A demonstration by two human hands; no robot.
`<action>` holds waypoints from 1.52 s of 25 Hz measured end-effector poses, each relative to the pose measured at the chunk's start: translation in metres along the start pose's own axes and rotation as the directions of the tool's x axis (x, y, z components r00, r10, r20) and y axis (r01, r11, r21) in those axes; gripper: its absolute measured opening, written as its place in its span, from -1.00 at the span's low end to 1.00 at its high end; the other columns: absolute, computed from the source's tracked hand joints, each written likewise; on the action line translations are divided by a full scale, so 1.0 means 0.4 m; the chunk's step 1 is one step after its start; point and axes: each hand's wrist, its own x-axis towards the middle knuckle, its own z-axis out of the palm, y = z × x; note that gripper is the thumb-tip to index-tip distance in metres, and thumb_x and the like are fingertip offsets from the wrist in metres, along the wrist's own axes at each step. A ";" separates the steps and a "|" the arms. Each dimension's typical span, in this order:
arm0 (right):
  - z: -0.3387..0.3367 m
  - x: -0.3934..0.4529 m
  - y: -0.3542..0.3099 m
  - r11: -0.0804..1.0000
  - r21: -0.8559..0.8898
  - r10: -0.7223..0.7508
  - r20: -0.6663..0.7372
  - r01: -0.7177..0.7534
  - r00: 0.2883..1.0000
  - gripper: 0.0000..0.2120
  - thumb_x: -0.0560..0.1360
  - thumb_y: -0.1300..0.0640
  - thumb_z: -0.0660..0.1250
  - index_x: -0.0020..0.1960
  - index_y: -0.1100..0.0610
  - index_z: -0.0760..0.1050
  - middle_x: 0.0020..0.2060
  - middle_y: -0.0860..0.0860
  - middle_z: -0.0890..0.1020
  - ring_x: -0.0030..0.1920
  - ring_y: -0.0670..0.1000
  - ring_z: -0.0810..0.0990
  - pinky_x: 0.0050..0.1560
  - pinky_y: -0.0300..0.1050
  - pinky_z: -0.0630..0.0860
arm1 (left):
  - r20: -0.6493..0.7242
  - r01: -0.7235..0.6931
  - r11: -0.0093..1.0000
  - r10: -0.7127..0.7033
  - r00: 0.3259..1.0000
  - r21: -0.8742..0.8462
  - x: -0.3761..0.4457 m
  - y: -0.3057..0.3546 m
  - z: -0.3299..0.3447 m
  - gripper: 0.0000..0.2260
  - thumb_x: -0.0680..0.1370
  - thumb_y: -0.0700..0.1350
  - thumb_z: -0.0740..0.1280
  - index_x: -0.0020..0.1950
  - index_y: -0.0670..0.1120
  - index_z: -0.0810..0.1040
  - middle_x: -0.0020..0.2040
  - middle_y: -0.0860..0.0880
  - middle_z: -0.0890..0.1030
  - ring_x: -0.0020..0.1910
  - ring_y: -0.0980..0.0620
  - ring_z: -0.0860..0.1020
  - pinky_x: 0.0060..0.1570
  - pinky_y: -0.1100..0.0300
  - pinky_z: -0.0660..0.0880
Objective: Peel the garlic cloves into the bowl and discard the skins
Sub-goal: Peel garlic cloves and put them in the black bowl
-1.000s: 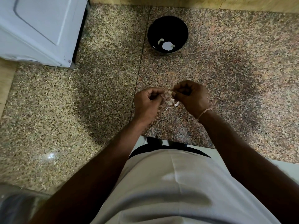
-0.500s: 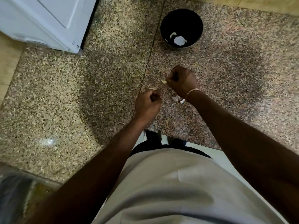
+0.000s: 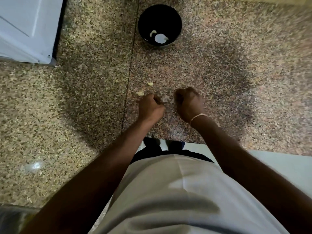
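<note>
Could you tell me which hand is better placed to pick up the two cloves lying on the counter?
Probably the left hand: the nearer clove lies just beyond its knuckles, the farther clove slightly ahead. The right hand sits farther off, beside the skins.

Counts on the granite bench

One black bowl (image 3: 159,25) stands at the far side, with two pale pieces (image 3: 160,38) inside it, one small and curved, one larger and rounded. Two loose garlic cloves (image 3: 140,93) lie on the bench (image 3: 219,73), both just beyond the knuckles. Two hands are in view: one left hand (image 3: 151,108) and one right hand (image 3: 189,103). One wisp of thin skin (image 3: 167,98) shows between them; whether it is a single scrap or several cannot be told. One white appliance (image 3: 28,29) sits at the far left corner.
</note>
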 end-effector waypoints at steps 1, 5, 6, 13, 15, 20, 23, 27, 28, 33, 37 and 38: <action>0.008 -0.002 -0.013 1.000 0.011 -0.023 0.011 0.023 1.000 -0.85 0.58 0.24 0.29 0.02 0.18 0.65 -0.07 0.17 0.60 -0.14 0.15 0.56 -0.16 -0.12 0.40 | 0.010 -0.034 0.999 0.034 0.999 -0.002 0.003 0.014 0.009 -0.89 0.52 -0.21 0.44 0.02 -0.09 0.70 -0.12 -0.02 0.70 -0.10 -0.05 0.68 -0.14 0.08 0.63; -0.015 0.020 -0.033 0.992 0.120 -0.034 0.006 0.033 0.999 -0.79 0.56 0.25 0.33 0.12 0.18 0.69 0.02 0.18 0.70 0.01 0.19 0.68 0.00 -0.07 0.57 | -0.019 -0.088 0.991 0.086 0.996 -0.104 0.016 0.027 0.001 -0.86 0.57 -0.28 0.41 0.08 -0.13 0.70 -0.03 -0.09 0.73 -0.06 -0.09 0.70 -0.04 -0.06 0.69; -0.027 0.030 -0.024 0.992 0.123 -0.012 -0.019 0.014 1.000 -0.77 0.57 0.25 0.34 0.17 0.18 0.69 0.06 0.18 0.71 0.04 0.18 0.69 0.07 -0.02 0.62 | -0.037 -0.070 0.989 0.066 0.997 -0.133 0.019 0.020 -0.007 -0.85 0.56 -0.31 0.40 0.07 -0.13 0.69 -0.04 -0.08 0.72 -0.07 -0.08 0.70 -0.06 -0.01 0.69; -0.012 0.030 -0.027 0.989 -0.035 -0.140 0.121 0.145 0.983 -0.79 0.58 0.31 0.33 0.16 0.19 0.65 0.04 0.13 0.60 -0.02 0.11 0.60 -0.13 -0.17 0.42 | -0.050 -0.065 0.990 0.059 0.997 -0.123 -0.002 -0.020 -0.030 -0.82 0.57 -0.29 0.41 0.12 -0.07 0.66 -0.07 0.08 0.66 -0.12 0.16 0.64 -0.30 0.41 0.52; -0.023 0.030 -0.026 0.981 -0.038 -0.183 0.137 0.190 0.974 -0.62 0.55 0.27 0.41 0.35 0.11 0.59 0.21 0.11 0.60 0.14 0.12 0.60 -0.01 -0.10 0.55 | -0.052 -0.053 0.988 0.046 0.998 -0.148 -0.008 -0.025 -0.031 -0.82 0.57 -0.28 0.42 0.11 -0.05 0.65 -0.08 0.10 0.67 -0.13 0.17 0.64 -0.33 0.46 0.48; -0.017 0.017 -0.030 0.825 -0.302 -0.390 0.307 0.478 0.868 -0.64 0.64 0.12 0.33 0.43 -0.01 0.52 0.47 0.08 0.45 0.40 0.17 0.41 0.18 0.08 0.58 | -0.052 -0.036 0.985 0.027 0.998 -0.167 -0.021 -0.033 -0.030 -0.83 0.57 -0.27 0.43 0.07 -0.02 0.65 -0.06 0.04 0.70 -0.12 0.10 0.69 -0.22 0.24 0.62; -0.003 -0.002 -0.027 0.783 -0.321 -0.452 0.295 0.533 0.842 -0.71 0.69 0.15 0.19 0.32 0.12 0.59 0.39 0.13 0.51 0.34 0.17 0.45 0.10 0.10 0.62 | -0.051 -0.022 0.977 0.011 0.999 -0.211 -0.023 -0.041 -0.035 -0.83 0.57 -0.27 0.43 0.10 -0.04 0.67 -0.03 0.01 0.72 -0.09 0.04 0.72 -0.13 0.12 0.69; 0.004 -0.013 -0.004 0.755 -0.323 -0.481 0.319 0.571 0.817 -0.66 0.72 0.12 0.08 0.33 0.18 0.55 0.30 0.13 0.53 0.31 0.15 0.44 0.11 0.08 0.60 | -0.036 -0.011 0.972 0.002 0.999 -0.233 -0.030 -0.051 -0.037 -0.82 0.57 -0.29 0.43 0.10 -0.04 0.67 -0.02 -0.01 0.73 -0.07 0.03 0.72 -0.04 0.00 0.71; 0.005 -0.012 -0.003 0.750 -0.324 -0.486 0.322 0.577 0.812 -0.65 0.73 0.11 0.05 0.33 0.18 0.54 0.28 0.12 0.53 0.31 0.14 0.44 0.11 0.08 0.59 | -0.030 -0.009 0.974 0.002 1.000 -0.226 -0.033 -0.051 -0.037 -0.82 0.57 -0.28 0.42 0.10 -0.04 0.67 -0.03 -0.01 0.73 -0.08 0.02 0.72 -0.05 -0.02 0.71; 0.023 0.002 -0.008 0.743 -0.376 -0.477 0.280 0.553 0.833 -0.70 0.72 0.16 0.06 0.23 0.22 0.54 0.16 0.15 0.57 0.17 0.16 0.48 0.02 0.12 0.59 | -0.029 -0.009 0.981 0.003 1.000 -0.195 -0.039 -0.047 -0.037 -0.82 0.57 -0.25 0.42 0.05 0.03 0.65 -0.07 0.04 0.73 -0.15 0.07 0.73 -0.10 -0.01 0.72; 0.060 -0.058 -0.030 0.820 -0.334 -0.437 0.158 0.464 0.886 -0.85 0.64 0.22 0.27 0.13 0.23 0.57 0.02 0.15 0.60 0.08 0.16 0.50 -0.10 0.08 0.60 | -0.043 -0.022 0.984 0.015 0.999 -0.176 -0.039 -0.054 -0.032 -0.85 0.57 -0.23 0.45 0.08 -0.03 0.68 -0.04 0.06 0.71 -0.08 0.09 0.70 -0.03 0.05 0.70; 0.069 -0.084 -0.028 0.843 -0.282 -0.438 0.134 0.458 0.889 -0.87 0.61 0.24 0.30 0.11 0.23 0.59 -0.01 0.14 0.61 0.05 0.14 0.52 -0.13 0.05 0.60 | -0.051 -0.030 0.985 0.021 0.998 -0.170 -0.039 -0.056 -0.031 -0.88 0.57 -0.21 0.46 0.07 -0.03 0.69 -0.04 0.08 0.71 -0.07 0.12 0.68 -0.02 0.08 0.69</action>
